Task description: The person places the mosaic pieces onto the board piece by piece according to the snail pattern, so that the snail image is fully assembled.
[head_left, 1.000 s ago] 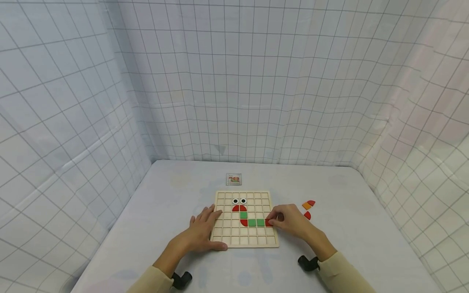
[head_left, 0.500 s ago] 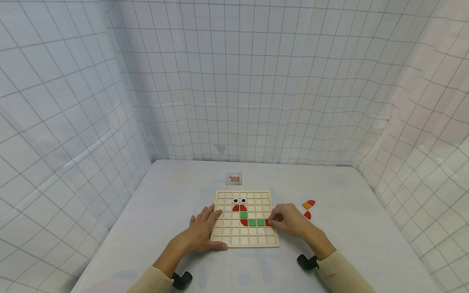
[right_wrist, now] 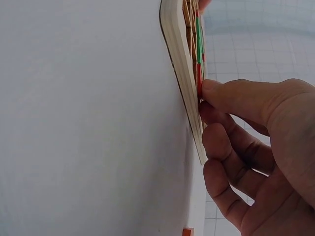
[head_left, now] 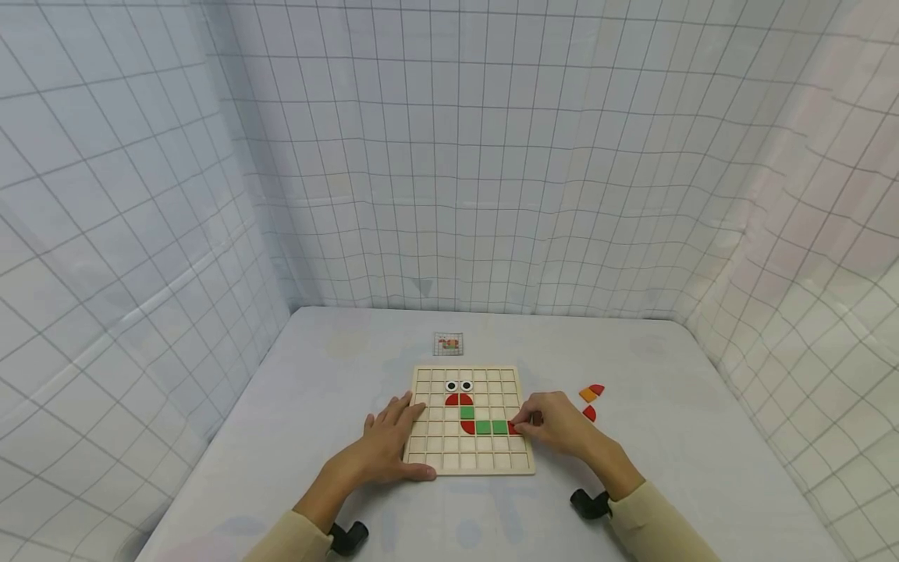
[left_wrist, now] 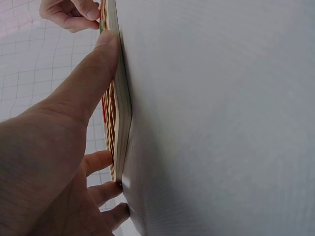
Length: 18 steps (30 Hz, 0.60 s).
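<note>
A pale wooden grid board (head_left: 485, 462) lies on the table. My left hand (head_left: 382, 451) rests spread along its left side, thumb at the front edge and fingers at the left edge. At the right end of a row of green square tiles (head_left: 492, 427), my right hand (head_left: 558, 425) pinches a red tile (head_left: 512, 428) in the board's right column. The right wrist view has the thumb on that red tile (right_wrist: 199, 73), with the fingers curled beside the board edge. Red quarter-round tiles (head_left: 468, 427) and two eye discs (head_left: 460, 385) also sit in the grid.
To the right of the board lie a loose red tile (head_left: 590, 413), an orange tile (head_left: 588, 395) and another red tile (head_left: 597, 389). Behind the board is a small picture card (head_left: 448, 344). Grid-patterned curtains (head_left: 449, 195) enclose the table's back and sides.
The red tile under my right fingertips has shifted slightly, and less of it shows now. Both hands stay in nearly the same place.
</note>
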{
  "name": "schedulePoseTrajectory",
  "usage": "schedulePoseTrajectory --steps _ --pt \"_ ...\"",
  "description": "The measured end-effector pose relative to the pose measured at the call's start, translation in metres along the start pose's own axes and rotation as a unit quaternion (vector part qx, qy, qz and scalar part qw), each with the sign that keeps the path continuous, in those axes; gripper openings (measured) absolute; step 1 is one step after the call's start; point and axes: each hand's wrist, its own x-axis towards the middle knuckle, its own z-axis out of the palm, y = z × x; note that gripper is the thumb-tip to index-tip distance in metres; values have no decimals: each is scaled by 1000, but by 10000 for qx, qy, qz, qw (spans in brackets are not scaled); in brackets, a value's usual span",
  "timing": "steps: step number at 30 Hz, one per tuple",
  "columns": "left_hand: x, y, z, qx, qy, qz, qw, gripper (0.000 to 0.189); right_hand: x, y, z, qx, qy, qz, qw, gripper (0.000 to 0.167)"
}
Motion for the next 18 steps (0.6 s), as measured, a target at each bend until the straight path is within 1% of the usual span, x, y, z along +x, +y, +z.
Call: schedulePoseTrajectory --steps 6,13,18 --pt "0 0 0 -15 16 6 10000 121 -2 2 -1 -43 76 -65 9999 8" --pt "-1 1 0 -16 6 23 10000 121 -7 8 -8 -345 307 -95 9989 9" --pt "-1 2 -2 -12 -5 26 10000 121 -14 13 -20 -386 469 315 9977 11"
